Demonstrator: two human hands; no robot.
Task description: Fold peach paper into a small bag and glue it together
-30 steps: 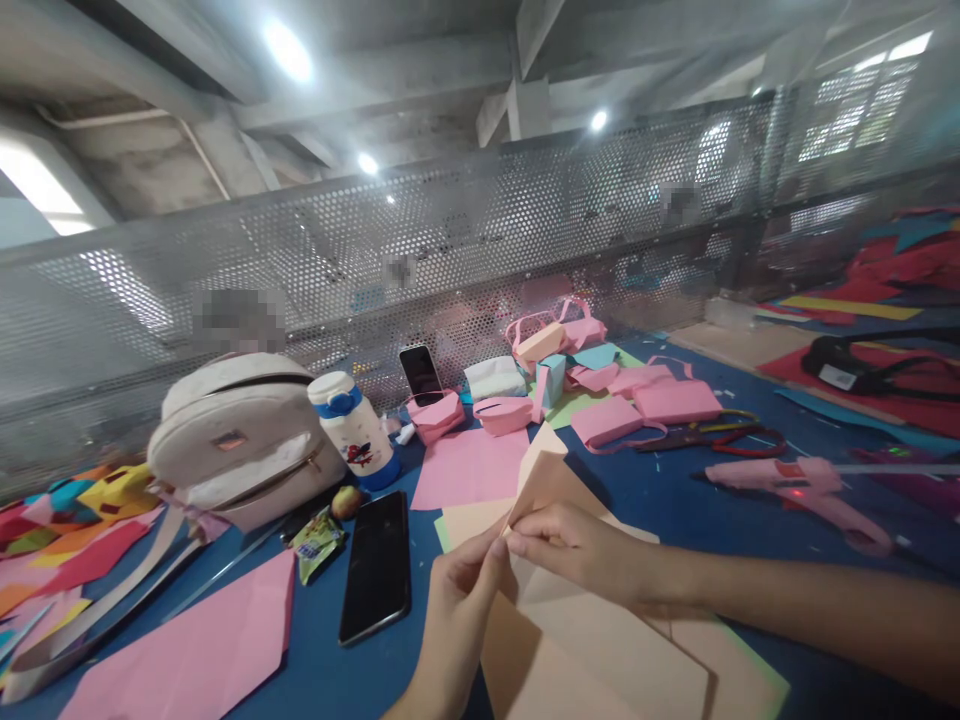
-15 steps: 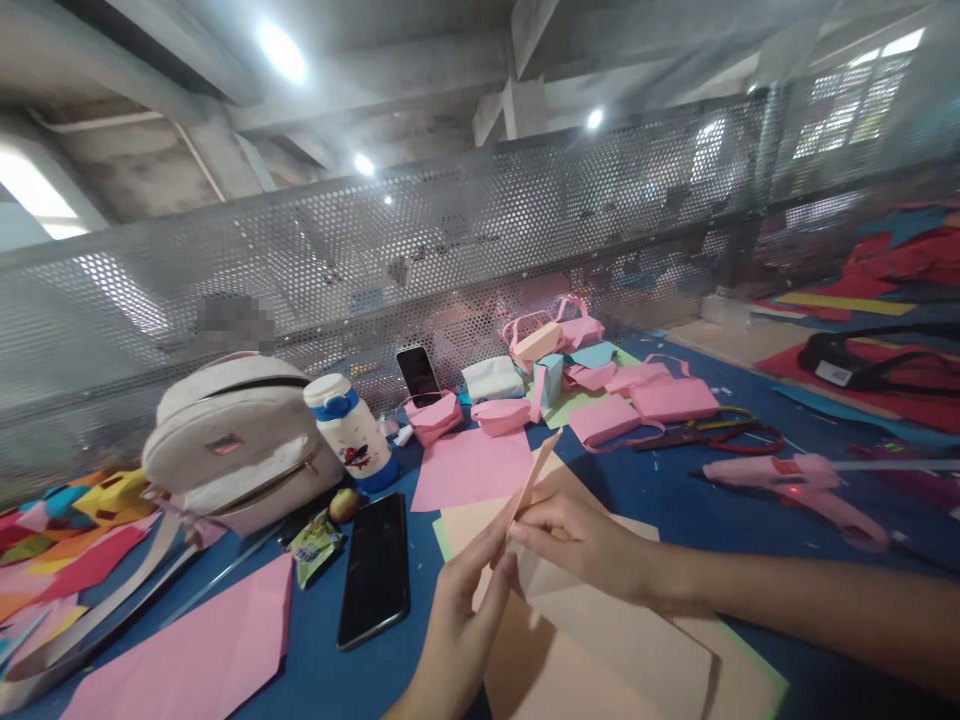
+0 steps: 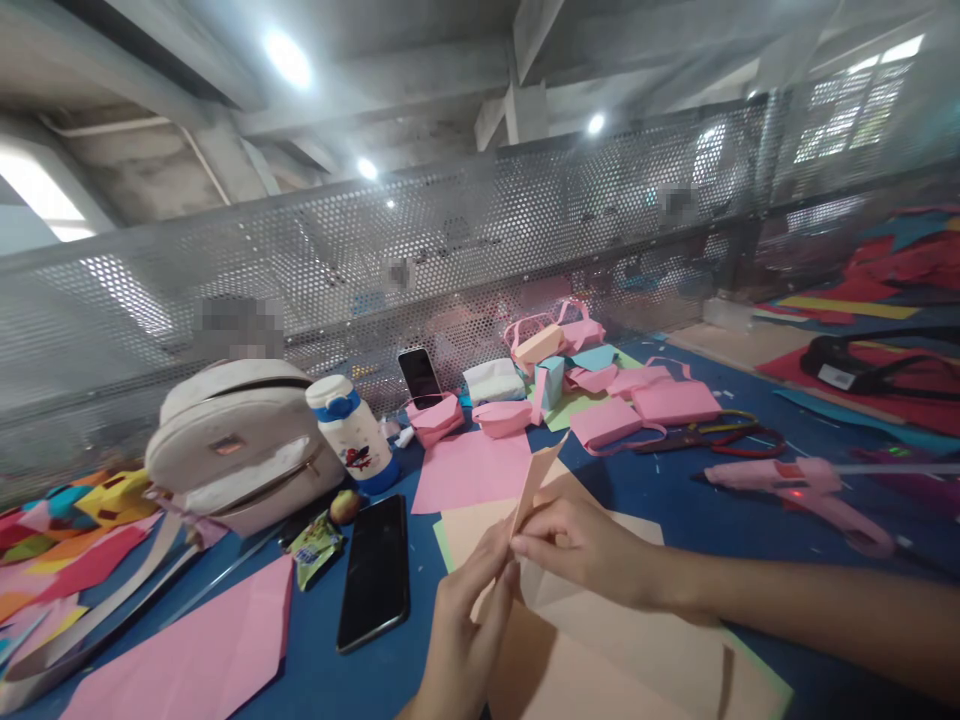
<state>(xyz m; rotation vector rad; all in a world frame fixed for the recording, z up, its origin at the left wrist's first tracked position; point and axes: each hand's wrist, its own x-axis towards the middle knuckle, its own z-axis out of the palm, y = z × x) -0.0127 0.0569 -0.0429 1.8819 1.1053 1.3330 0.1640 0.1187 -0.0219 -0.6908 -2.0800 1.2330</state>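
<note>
A small folded piece of peach paper (image 3: pixel 535 482) stands up between my two hands, seen nearly edge-on. My left hand (image 3: pixel 474 605) grips its lower end between thumb and fingers. From the other side my right hand (image 3: pixel 570 540) pinches the same piece, fingers curled. Beneath both hands lie large peach paper sheets (image 3: pixel 607 655), with a green edge showing under them. Just beyond is a flat pink sheet (image 3: pixel 480 465). My fingers hide the lower part of the folded piece.
To the left are a black phone (image 3: pixel 373 570), a snack packet (image 3: pixel 316 548), a bottle (image 3: pixel 352 435) and a white backpack (image 3: pixel 240 440). Small pink paper bags (image 3: pixel 607 425) stand at the back. A pink glue gun (image 3: pixel 806 490) and scissors (image 3: pixel 712 438) lie right. A perforated metal screen (image 3: pixel 450 250) closes the far side.
The folded peach piece has turned slightly, showing more of its face. Both hands keep hold of it and have shifted very little.
</note>
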